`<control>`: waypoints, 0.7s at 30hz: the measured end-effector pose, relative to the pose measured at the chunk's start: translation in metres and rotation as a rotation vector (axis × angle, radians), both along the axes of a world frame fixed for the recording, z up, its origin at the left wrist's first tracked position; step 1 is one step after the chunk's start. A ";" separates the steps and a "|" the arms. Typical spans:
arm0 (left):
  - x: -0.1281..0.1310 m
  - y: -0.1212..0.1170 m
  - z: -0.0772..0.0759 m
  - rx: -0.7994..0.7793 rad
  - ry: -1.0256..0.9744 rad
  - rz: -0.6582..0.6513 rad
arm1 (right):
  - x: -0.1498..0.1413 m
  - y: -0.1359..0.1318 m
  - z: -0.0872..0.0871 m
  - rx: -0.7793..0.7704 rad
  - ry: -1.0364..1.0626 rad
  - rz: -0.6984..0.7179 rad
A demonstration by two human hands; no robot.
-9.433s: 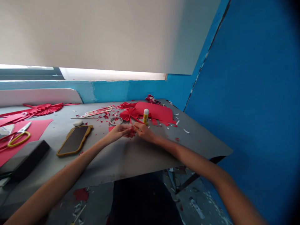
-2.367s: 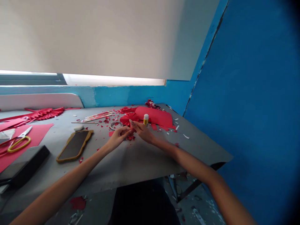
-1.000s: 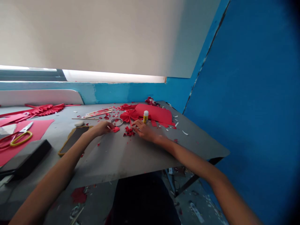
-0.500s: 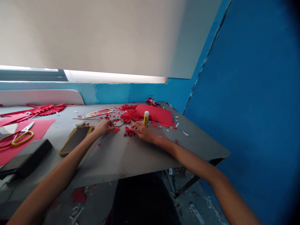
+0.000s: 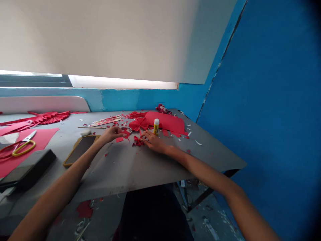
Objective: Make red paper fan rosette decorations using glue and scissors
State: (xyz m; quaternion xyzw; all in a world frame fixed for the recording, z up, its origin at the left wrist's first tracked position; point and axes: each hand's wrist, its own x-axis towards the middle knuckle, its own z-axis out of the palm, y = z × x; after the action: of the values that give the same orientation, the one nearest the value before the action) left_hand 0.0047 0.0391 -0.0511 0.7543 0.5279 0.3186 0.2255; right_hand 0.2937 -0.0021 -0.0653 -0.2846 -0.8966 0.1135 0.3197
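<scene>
The person's two bare hands work close together near the middle of a grey table top (image 5: 130, 167), with the forearms coming in from the lower left and lower right corners of the frame. The left hand (image 5: 111, 134) reaches in from the left, its fingers drawn together at a small red paper scrap (image 5: 126, 134). Thumb and fingers look closed in a light pinch, but at this size I cannot tell whether the scrap is really gripped. The right hand (image 5: 154, 142) lies low on the table, loosely curled and not clenched; whether it holds anything thin cannot be told.

Between them sits a small heap of cut red paper bits (image 5: 138, 141), a loose clump with no clear long axis. It lies up and to the left of the right hand, just beside its fingertips, so that hand is the nearer; the left hand is farther off on the heap's left. A flat red paper square (image 5: 119, 139) lies just below the left fingertips.

Above the heap stand a pleated red paper rosette (image 5: 137, 124) and an upright glue stick (image 5: 156, 126), with a red paper sheet (image 5: 167, 122) behind them. A ring of tape (image 5: 129, 130) is partly hidden by the scraps. Further left lie a phone in a tan case (image 5: 80, 150) and yellow-handled scissors (image 5: 23, 147) on a red card (image 5: 42, 135) – a long pleated red paper fan (image 5: 48, 116) sits at the upper left.
</scene>
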 end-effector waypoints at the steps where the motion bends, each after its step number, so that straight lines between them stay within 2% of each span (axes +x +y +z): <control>1: 0.001 -0.002 0.002 0.005 0.007 -0.002 | 0.000 0.000 0.000 -0.002 -0.001 0.001; 8: 0.005 -0.005 0.007 0.038 0.032 -0.067 | 0.000 0.002 -0.001 -0.007 -0.007 0.021; 16: 0.002 -0.009 0.014 0.151 0.107 0.086 | 0.001 0.002 -0.004 -0.021 -0.015 0.027; 21: 0.005 -0.011 0.018 0.113 0.056 0.072 | 0.001 0.002 -0.004 -0.022 -0.023 0.026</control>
State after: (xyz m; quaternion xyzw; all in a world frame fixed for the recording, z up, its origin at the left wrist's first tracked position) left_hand 0.0100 0.0280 -0.0330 0.7550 0.5421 0.3345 0.1559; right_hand 0.2946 -0.0001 -0.0694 -0.2778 -0.9025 0.1241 0.3048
